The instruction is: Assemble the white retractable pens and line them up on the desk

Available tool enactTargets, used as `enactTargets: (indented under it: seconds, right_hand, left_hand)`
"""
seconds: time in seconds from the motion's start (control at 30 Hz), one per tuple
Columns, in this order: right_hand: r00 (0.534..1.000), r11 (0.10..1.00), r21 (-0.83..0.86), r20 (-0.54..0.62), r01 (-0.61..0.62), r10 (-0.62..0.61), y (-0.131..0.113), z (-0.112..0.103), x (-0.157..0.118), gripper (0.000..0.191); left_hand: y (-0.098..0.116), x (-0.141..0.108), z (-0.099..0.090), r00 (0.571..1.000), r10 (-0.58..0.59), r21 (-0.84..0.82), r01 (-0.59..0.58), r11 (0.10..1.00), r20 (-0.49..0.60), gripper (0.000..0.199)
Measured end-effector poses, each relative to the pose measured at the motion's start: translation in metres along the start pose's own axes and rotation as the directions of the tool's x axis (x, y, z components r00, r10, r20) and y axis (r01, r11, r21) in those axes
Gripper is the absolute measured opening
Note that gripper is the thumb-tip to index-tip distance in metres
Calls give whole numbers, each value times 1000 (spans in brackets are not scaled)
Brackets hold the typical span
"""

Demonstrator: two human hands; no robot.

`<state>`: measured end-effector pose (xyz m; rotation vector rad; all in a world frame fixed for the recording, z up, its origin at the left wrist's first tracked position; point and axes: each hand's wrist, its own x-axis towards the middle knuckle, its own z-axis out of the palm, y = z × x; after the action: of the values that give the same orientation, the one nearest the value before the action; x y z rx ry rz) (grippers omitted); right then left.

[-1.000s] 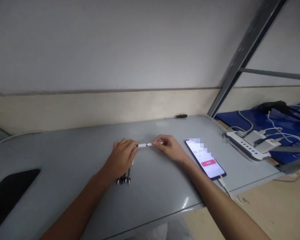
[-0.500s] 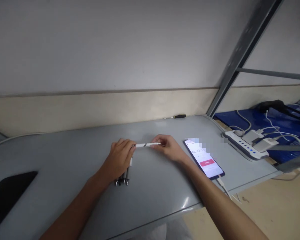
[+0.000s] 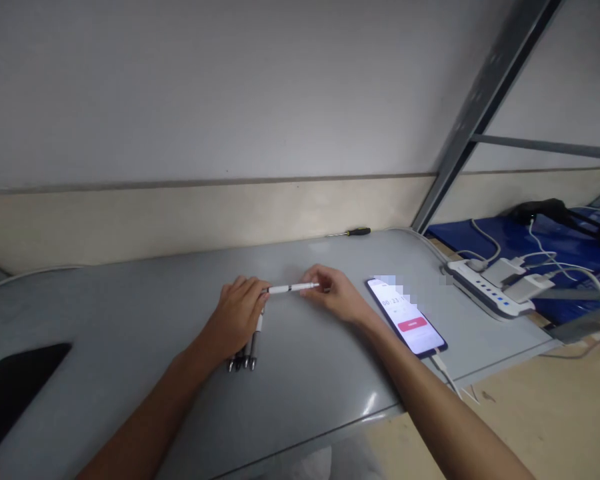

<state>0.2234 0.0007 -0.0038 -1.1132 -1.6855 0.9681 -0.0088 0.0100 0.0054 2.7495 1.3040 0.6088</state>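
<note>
A white pen (image 3: 289,289) with a dark mark at its middle is held level above the grey table, stretched between both hands. My left hand (image 3: 243,310) is closed round its left end, which the fingers hide. At the other end, the thumb and fingertips of my right hand (image 3: 333,291) pinch the pen near its tip. Under and beside my left hand lie several more pens (image 3: 249,357) side by side, silvery tips toward me; the hand covers their upper parts.
To the right lies a lit phone (image 3: 410,317) with a cable plugged in. Beyond it is a white power strip (image 3: 490,290) with chargers. A screwdriver (image 3: 359,232) rests by the wall. A black flat object (image 3: 20,393) sits at left. A metal post (image 3: 485,120) rises at right.
The pen has turned about its length, so its slanted dark mark now looks like a band. Both hands keep their hold and stay almost in place. The view has shifted slightly.
</note>
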Motion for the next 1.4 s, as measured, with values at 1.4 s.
enactTargets:
  seconds: [1.4]
  right_hand:
    - [963, 683, 721, -87, -117, 256, -6, 8, 7, 21]
  left_hand:
    - [14, -1, -6, 999, 42, -92, -41, 995, 13, 26]
